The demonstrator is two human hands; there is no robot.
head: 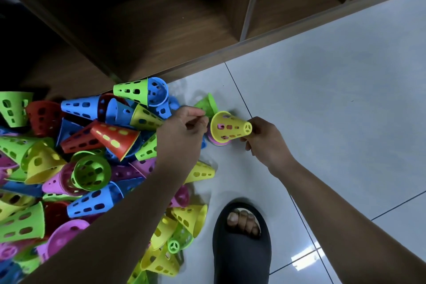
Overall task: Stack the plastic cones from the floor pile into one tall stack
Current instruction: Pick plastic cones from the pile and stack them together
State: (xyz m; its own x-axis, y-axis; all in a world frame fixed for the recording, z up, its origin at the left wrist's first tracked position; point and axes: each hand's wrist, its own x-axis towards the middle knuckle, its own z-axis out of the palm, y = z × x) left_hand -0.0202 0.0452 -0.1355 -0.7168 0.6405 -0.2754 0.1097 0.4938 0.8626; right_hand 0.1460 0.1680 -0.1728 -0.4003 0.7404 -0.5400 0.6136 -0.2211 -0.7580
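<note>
A big pile of perforated plastic cones (69,163) in green, blue, red, yellow and purple covers the floor at left. My right hand (265,143) grips the narrow tip of a yellow cone (230,127), the top one of a short stack; purple and other rims show beneath it. My left hand (184,131) is just left of that stack, its fingers curled and pinching the rim of a green cone (207,105) lying behind it.
A dark wooden shelf unit (184,30) runs along the back, its base edge meeting the pale tiled floor (334,99). My foot in a black slipper (241,244) stands on the tiles near the bottom, right of the pile.
</note>
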